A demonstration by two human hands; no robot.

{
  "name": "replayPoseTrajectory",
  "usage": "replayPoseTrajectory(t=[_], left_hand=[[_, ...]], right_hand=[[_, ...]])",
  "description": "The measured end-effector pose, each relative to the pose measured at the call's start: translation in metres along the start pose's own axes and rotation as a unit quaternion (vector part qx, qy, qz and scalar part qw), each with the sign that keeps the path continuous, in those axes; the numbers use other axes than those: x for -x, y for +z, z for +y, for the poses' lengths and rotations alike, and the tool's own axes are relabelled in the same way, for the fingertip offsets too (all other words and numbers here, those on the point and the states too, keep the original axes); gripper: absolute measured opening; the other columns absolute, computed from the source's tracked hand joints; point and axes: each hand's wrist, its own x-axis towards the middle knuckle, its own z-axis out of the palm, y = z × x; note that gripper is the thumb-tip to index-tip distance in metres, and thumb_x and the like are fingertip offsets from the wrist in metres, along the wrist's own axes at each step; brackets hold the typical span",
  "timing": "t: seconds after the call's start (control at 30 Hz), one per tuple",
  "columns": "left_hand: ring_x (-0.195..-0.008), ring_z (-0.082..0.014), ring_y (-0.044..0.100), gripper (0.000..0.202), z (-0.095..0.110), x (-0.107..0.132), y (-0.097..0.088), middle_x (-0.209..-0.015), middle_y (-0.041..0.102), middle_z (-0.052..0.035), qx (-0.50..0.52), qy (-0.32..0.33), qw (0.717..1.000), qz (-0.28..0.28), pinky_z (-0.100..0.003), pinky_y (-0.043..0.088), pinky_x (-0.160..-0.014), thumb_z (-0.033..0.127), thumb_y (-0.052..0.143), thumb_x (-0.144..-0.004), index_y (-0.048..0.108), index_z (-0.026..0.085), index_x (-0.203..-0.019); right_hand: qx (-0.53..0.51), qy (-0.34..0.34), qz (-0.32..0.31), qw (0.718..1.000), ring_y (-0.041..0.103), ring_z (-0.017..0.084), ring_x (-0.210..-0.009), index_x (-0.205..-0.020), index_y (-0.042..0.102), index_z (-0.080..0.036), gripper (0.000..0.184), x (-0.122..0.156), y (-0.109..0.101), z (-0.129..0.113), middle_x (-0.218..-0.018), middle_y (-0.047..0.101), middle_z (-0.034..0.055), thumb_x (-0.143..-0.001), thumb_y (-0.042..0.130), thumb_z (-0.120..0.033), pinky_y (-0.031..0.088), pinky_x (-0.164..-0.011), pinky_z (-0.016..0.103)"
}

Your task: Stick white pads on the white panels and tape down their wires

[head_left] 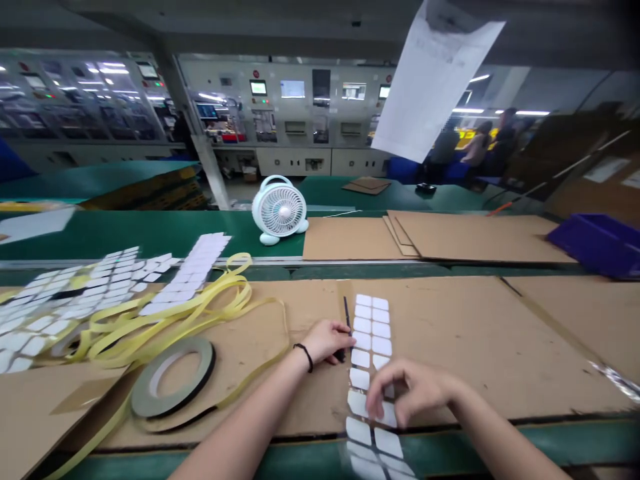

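A long sheet of white rounded labels (364,325), in two columns, lies on the cardboard and runs over its front edge. My left hand (325,340), with a black band at the wrist, is closed at the sheet's left edge. A thin black strip (346,308) passes under its fingers, and a dark end shows below them. Over the lower labels hovers my right hand (417,388), slightly blurred, its fingers bent and the thumb apart. Nothing shows between them. To the left lies a roll of grey-green tape (204,373) with its end pulled out.
Loops of yellow strip (227,293) and more white label sheets (193,270) cover the left side. Behind the cardboard (450,320) stand a pale blue fan (280,210), stacked cardboard sheets (480,237) and a purple bin (600,243). A white paper (433,80) hangs overhead.
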Motion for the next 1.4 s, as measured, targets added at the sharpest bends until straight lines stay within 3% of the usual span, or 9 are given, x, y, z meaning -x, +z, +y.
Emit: replayPoseTrajectory(t=[0.07,0.17,0.3,0.47,0.67,0.83,0.97,1.13,1.4], left_hand=[[-0.071,-0.0254,0.061,0.071,0.000,-0.004,0.006,-0.077,0.066,-0.0047,-0.150,0.090,0.984,0.040,-0.034,0.049,-0.062,0.043,0.084,-0.048,0.060,0.019,-0.111],[-0.098,-0.0323,0.057,0.082,-0.003,-0.003,0.010,-0.107,0.064,-0.0088,-0.316,0.225,0.913,0.124,-0.040,0.045,-0.082,0.050,0.084,-0.048,0.056,0.025,-0.121],[-0.106,-0.0341,0.049,0.078,-0.005,-0.005,0.000,-0.112,0.058,-0.0117,-0.404,0.215,0.864,0.207,-0.043,0.040,-0.086,0.063,0.073,-0.057,0.056,0.023,-0.122],[-0.112,-0.0321,0.042,0.069,-0.008,-0.012,-0.019,-0.122,0.052,-0.0077,-0.429,0.195,0.842,0.262,-0.046,0.035,-0.091,0.063,0.073,-0.058,0.060,0.028,-0.116],[-0.100,-0.0259,0.051,0.030,-0.012,-0.021,-0.020,-0.101,0.062,-0.0061,-0.289,0.218,0.891,0.274,-0.038,0.038,-0.086,0.033,0.076,-0.064,0.063,0.021,-0.088],[-0.065,-0.0142,0.058,0.037,-0.010,-0.023,-0.015,-0.072,0.066,-0.0019,0.076,0.169,0.972,0.146,-0.027,0.044,-0.066,0.017,0.069,-0.068,0.050,0.016,-0.100],[-0.053,-0.0105,0.054,0.061,-0.005,-0.018,-0.011,-0.072,0.068,-0.0038,0.251,0.097,0.958,0.099,-0.021,0.041,-0.051,0.026,0.081,-0.058,0.044,0.015,-0.106],[-0.050,-0.0089,0.055,0.079,-0.001,-0.014,-0.011,-0.068,0.069,-0.0042,0.331,0.094,0.937,0.053,-0.021,0.045,-0.054,0.034,0.088,-0.049,0.042,0.013,-0.109],[-0.058,-0.0117,0.060,0.068,0.006,-0.008,-0.005,-0.070,0.070,-0.0070,0.284,0.132,0.946,0.087,-0.022,0.049,-0.060,0.030,0.087,-0.051,0.048,0.012,-0.104]], right_hand=[[0.054,0.002,0.133,0.990,0.061,0.022,-0.092,-0.100,0.068,-0.017,0.043,-0.005,-0.030,0.002,-0.097,0.067,0.0075,-0.074,0.067,-0.051,0.047,-0.087,0.039],[0.204,0.054,0.303,0.929,0.052,0.027,-0.113,-0.117,0.059,-0.014,0.063,-0.020,-0.066,0.010,-0.123,0.056,0.0143,-0.064,0.076,-0.042,0.039,-0.100,0.044],[0.321,0.148,0.240,0.904,0.031,0.032,-0.133,-0.136,0.044,-0.017,0.103,-0.046,-0.079,0.024,-0.146,0.033,0.0152,-0.045,0.087,-0.036,0.026,-0.110,0.045],[0.336,0.146,0.296,0.882,0.028,0.031,-0.136,-0.130,0.052,-0.024,0.096,-0.070,-0.066,0.033,-0.145,0.037,0.0091,-0.042,0.089,-0.034,0.022,-0.112,0.044],[0.268,0.075,0.393,0.876,0.055,0.026,-0.113,-0.108,0.067,-0.025,0.044,-0.079,-0.063,0.044,-0.118,0.063,0.0050,-0.065,0.075,-0.024,0.041,-0.099,0.037],[0.229,-0.006,0.395,0.890,0.053,0.025,-0.114,-0.110,0.064,-0.024,0.036,-0.081,-0.065,0.050,-0.118,0.061,0.0063,-0.074,0.068,-0.027,0.038,-0.099,0.039],[0.331,-0.063,0.459,0.822,0.054,0.023,-0.092,-0.088,0.061,-0.021,0.022,-0.080,-0.057,0.040,-0.094,0.061,0.0046,-0.071,0.072,-0.030,0.040,-0.085,0.038],[0.283,-0.136,0.355,0.881,0.048,0.014,-0.069,-0.070,0.050,-0.019,0.023,-0.081,-0.041,0.027,-0.070,0.052,-0.0001,-0.090,0.050,-0.029,0.036,-0.066,0.026],[0.273,-0.118,0.338,0.893,0.044,0.013,-0.066,-0.069,0.041,-0.018,0.024,-0.085,-0.041,0.037,-0.068,0.045,-0.0006,-0.092,0.040,-0.024,0.031,-0.063,0.025]])
